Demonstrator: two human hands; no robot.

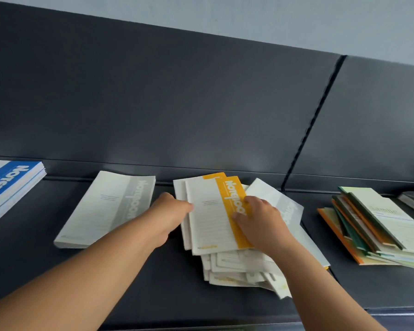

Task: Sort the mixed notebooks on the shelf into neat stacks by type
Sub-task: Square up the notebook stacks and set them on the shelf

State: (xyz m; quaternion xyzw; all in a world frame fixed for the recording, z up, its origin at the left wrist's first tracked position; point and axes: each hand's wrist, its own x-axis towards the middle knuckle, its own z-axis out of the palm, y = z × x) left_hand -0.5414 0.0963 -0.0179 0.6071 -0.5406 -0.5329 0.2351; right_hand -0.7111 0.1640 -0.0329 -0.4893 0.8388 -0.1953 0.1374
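A yellow-and-white notebook (210,216) lies on top of a loose, mixed pile of notebooks (239,268) in the middle of the dark shelf (153,283). My left hand (170,211) grips the left edges of the top notebooks, fingers tucked under them. My right hand (258,218) holds the yellow notebook's right edge, thumb on its yellow band. A grey-banded notebook (287,206) pokes out from under the pile on the right. A neat grey-and-white stack (105,209) sits to the left of my hands.
A blue-and-white notebook stack (7,187) lies at the far left. At the right a messy pile of green, orange and cream notebooks (378,225) fans out. The dark back panel (201,103) rises behind the shelf.
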